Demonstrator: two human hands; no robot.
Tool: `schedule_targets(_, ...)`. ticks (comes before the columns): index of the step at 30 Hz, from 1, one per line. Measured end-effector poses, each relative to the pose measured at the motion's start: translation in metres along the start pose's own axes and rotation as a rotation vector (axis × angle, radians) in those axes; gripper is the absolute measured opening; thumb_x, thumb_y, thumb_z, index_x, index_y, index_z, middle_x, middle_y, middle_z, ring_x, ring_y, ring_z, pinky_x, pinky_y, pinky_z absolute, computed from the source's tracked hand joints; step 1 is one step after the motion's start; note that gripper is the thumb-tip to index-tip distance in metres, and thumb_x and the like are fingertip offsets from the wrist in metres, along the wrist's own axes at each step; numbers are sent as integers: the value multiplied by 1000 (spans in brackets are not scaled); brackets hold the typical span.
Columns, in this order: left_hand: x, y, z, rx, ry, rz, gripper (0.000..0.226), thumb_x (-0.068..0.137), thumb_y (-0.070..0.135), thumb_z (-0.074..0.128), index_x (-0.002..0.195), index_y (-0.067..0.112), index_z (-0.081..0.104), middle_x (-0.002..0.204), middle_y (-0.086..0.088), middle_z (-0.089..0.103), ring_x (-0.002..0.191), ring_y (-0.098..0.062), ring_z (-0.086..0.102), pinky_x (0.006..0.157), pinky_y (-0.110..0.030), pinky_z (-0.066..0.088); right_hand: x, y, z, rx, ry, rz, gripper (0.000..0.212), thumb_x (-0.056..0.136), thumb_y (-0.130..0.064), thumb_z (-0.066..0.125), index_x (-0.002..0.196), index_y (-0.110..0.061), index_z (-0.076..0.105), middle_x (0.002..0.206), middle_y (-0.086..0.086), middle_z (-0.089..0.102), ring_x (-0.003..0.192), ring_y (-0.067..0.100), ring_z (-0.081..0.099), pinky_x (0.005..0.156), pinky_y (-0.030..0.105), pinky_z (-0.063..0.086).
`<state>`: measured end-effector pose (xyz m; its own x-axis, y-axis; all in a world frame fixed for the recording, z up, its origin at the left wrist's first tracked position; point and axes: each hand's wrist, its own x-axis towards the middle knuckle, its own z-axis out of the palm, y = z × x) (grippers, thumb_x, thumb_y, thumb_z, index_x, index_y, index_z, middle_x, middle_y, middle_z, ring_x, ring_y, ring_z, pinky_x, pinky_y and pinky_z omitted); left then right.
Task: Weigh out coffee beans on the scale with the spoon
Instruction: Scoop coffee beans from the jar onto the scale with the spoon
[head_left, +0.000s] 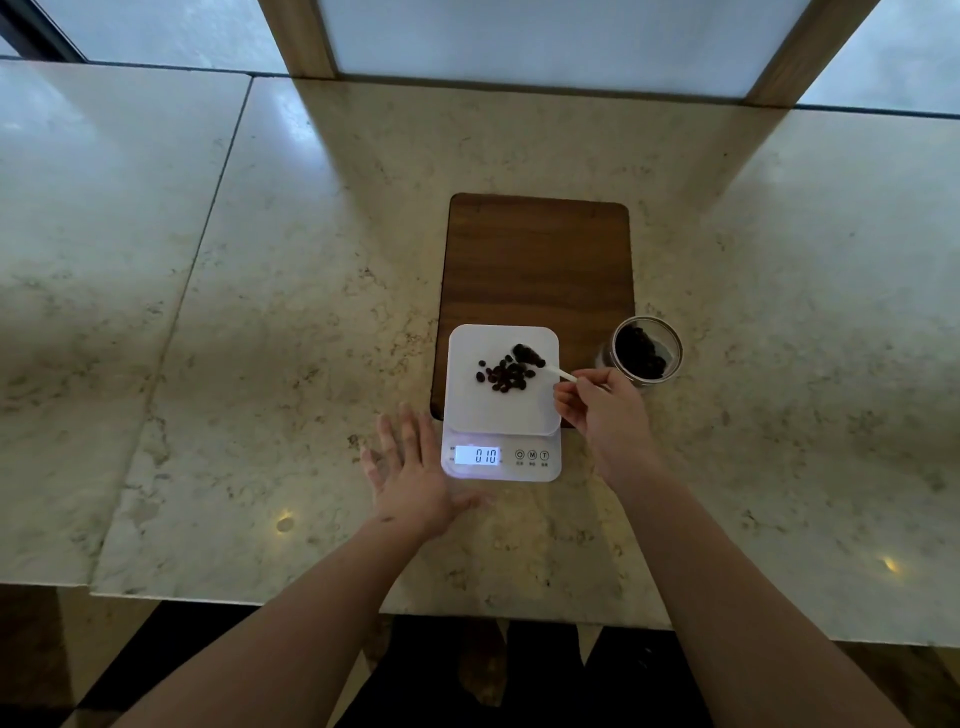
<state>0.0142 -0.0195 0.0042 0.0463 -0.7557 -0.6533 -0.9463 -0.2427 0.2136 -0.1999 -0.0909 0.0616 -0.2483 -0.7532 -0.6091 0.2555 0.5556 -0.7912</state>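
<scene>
A white scale (502, 410) stands at the near end of a wooden board, its lit display reading 010. A small heap of dark coffee beans (503, 375) lies on its platform. My right hand (605, 410) pinches the handle of a white spoon (558, 372), whose bowl holds beans above the platform's far right part. To the right, a clear glass jar (645, 351) holds more beans. My left hand (410, 470) rests flat on the counter just left of the scale, fingers spread, holding nothing.
The dark wooden board (537, 260) lies on a pale marble counter (260, 312), stretching away from the scale. A wood-framed window panel (545, 41) rises at the counter's far edge. The counter's near edge runs below my forearms.
</scene>
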Motion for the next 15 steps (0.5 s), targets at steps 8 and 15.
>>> schedule_targets(8,-1,1,-2,15,-10,-9,136,53,98,32,132,18,-45,141,-6,-51,129,-33,-49,112,-63,-17,-2,4,-2,-73,-52,-79,8,100,-4,52,100,-1,59,88,15,71,77,17,72,75,29,59)
schedule_targets(15,3,-1,0,6,-25,-4,140,35,102,12,132,19,-47,139,-4,-54,126,-31,-53,108,-61,-22,-10,11,-9,-235,-54,-293,9,100,-5,52,96,-5,61,92,12,73,86,21,73,79,33,60)
